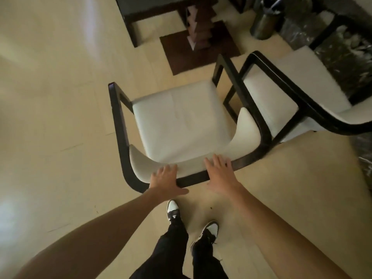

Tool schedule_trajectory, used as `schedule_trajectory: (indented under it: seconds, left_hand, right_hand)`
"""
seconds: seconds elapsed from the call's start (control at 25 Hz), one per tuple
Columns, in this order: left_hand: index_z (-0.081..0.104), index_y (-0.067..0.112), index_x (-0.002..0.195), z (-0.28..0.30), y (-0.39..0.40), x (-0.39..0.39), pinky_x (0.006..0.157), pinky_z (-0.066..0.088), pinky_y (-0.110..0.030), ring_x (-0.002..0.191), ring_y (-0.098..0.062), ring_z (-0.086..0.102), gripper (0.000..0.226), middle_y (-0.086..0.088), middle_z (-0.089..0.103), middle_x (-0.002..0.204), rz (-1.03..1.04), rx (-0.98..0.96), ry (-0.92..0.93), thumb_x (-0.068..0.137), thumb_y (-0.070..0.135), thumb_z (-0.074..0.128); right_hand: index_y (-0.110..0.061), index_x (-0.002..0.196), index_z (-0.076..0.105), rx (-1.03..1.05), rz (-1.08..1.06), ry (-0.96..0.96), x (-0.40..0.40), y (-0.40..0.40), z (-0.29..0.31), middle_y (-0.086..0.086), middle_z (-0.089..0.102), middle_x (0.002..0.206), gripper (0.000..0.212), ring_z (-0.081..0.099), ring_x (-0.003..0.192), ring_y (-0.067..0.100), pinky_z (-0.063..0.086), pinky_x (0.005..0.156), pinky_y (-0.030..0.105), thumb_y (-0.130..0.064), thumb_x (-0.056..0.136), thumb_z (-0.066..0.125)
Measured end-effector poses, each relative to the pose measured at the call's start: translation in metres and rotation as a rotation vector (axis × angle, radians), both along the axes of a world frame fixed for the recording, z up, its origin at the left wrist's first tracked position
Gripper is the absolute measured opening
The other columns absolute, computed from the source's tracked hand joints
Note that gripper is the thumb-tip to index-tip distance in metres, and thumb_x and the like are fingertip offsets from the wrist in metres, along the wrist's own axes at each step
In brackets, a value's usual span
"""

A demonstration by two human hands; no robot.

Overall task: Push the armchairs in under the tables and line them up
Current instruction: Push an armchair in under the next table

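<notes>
An armchair [181,121] with a white seat and a dark curved frame stands on the floor just in front of me. My left hand [166,181] grips the top of its backrest, thumb behind the rail. Beside it, my right hand [220,176] rests on the same rail with the fingers spread over the edge. A second, matching armchair [285,91] stands to the right, touching the first and partly under a dark marble table [342,55]. Another dark table [153,5] with a stepped wooden pedestal [198,29] is straight ahead.
The pedestal stands on a dark square base plate [201,55] on the pale tiled floor. A dark metal bin [263,23] sits at the back right. My two feet in black-and-white shoes [173,210] are behind the chair. Open floor lies to the left.
</notes>
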State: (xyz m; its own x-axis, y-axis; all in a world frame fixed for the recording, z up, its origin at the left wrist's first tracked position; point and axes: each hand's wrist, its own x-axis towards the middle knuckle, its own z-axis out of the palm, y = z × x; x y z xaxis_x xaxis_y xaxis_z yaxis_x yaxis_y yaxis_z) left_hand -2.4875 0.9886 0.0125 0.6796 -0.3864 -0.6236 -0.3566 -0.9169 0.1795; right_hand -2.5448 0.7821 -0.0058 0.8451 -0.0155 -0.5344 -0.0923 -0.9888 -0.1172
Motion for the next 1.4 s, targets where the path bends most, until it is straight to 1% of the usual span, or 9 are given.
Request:
schedule_trajectory:
  seconds: [0.08,0.2,0.32,0.44,0.68,0.8,1.0,1.24,1.4]
  left_hand:
    - [0.027,0.025,0.144,-0.018,-0.002,-0.011,0.108,0.028,-0.054,0.131,-0.030,0.034,0.100,-0.005,0.038,0.142,-0.050,0.027,-0.056,0.066,0.072,0.070]
    - [0.015,0.031,0.148,-0.038,-0.006,-0.009,0.112,0.004,-0.073,0.144,-0.037,0.017,0.100,-0.006,0.027,0.152,-0.023,0.028,-0.076,0.071,0.055,0.075]
    - [0.016,0.038,0.148,-0.051,-0.003,-0.001,0.110,-0.012,-0.074,0.148,-0.033,0.012,0.095,0.001,0.027,0.155,0.015,-0.073,-0.077,0.073,0.051,0.074]
    - [0.013,0.043,0.151,-0.052,0.003,0.002,0.112,-0.011,-0.072,0.150,-0.028,0.011,0.097,0.007,0.025,0.160,-0.034,-0.113,-0.029,0.075,0.055,0.071]
    - [0.007,0.046,0.153,-0.044,0.007,0.051,0.112,-0.015,-0.069,0.151,-0.025,0.009,0.096,0.011,0.022,0.161,-0.094,-0.120,-0.003,0.079,0.054,0.067]
    - [0.010,0.045,0.153,-0.045,0.008,0.090,0.113,-0.013,-0.068,0.150,-0.023,0.012,0.098,0.013,0.024,0.159,-0.111,-0.117,-0.045,0.075,0.045,0.069]
    - [0.014,0.043,0.151,-0.047,0.003,0.170,0.112,-0.009,-0.062,0.146,-0.023,0.018,0.097,0.013,0.028,0.155,-0.168,-0.124,-0.103,0.071,0.043,0.068]
    - [0.017,0.045,0.148,-0.049,-0.012,0.236,0.113,-0.006,-0.069,0.143,-0.019,0.021,0.096,0.015,0.032,0.150,-0.157,-0.149,-0.128,0.070,0.040,0.072]
    - [0.016,0.043,0.148,-0.048,-0.022,0.274,0.114,-0.006,-0.067,0.142,-0.020,0.021,0.096,0.013,0.030,0.152,-0.159,-0.137,-0.103,0.069,0.039,0.071]
  right_hand:
    - [-0.019,0.153,0.022,-0.030,0.045,-0.017,-0.001,-0.006,-0.013,0.018,0.027,0.160,0.089,0.016,0.151,0.039,0.011,0.121,0.060,-0.029,0.082,0.075]
    - [-0.026,0.156,0.021,-0.026,0.097,-0.037,0.009,-0.019,-0.025,0.010,0.029,0.162,0.095,0.016,0.152,0.033,0.005,0.122,0.060,-0.034,0.079,0.077]
    - [-0.033,0.154,0.023,0.004,0.129,-0.030,0.017,-0.029,-0.032,0.000,0.032,0.160,0.097,0.022,0.150,0.028,0.011,0.122,0.057,-0.048,0.074,0.077]
    - [-0.034,0.153,0.024,-0.017,0.133,-0.018,0.012,-0.029,-0.035,-0.003,0.033,0.160,0.097,0.025,0.149,0.027,0.014,0.122,0.055,-0.055,0.074,0.077]
    - [-0.035,0.153,0.024,0.021,0.069,-0.043,0.053,-0.023,-0.030,-0.004,0.031,0.158,0.087,0.023,0.147,0.025,0.010,0.123,0.052,-0.036,0.081,0.073]
    - [-0.036,0.153,0.023,0.033,0.037,-0.072,0.087,-0.019,-0.033,-0.002,0.032,0.158,0.089,0.025,0.146,0.026,0.010,0.122,0.052,-0.043,0.080,0.074]
    - [-0.034,0.142,0.036,0.029,0.057,-0.153,0.155,-0.029,-0.042,-0.003,0.045,0.142,0.082,0.040,0.131,0.025,0.024,0.116,0.048,-0.063,0.073,0.071]
    - [-0.034,0.148,0.031,0.005,0.033,-0.125,0.221,-0.040,-0.044,-0.001,0.038,0.152,0.087,0.034,0.139,0.027,0.018,0.119,0.050,-0.057,0.076,0.074]
    - [-0.036,0.147,0.033,-0.003,0.036,-0.127,0.260,-0.053,-0.042,-0.004,0.039,0.150,0.086,0.034,0.137,0.025,0.017,0.119,0.048,-0.056,0.074,0.073]
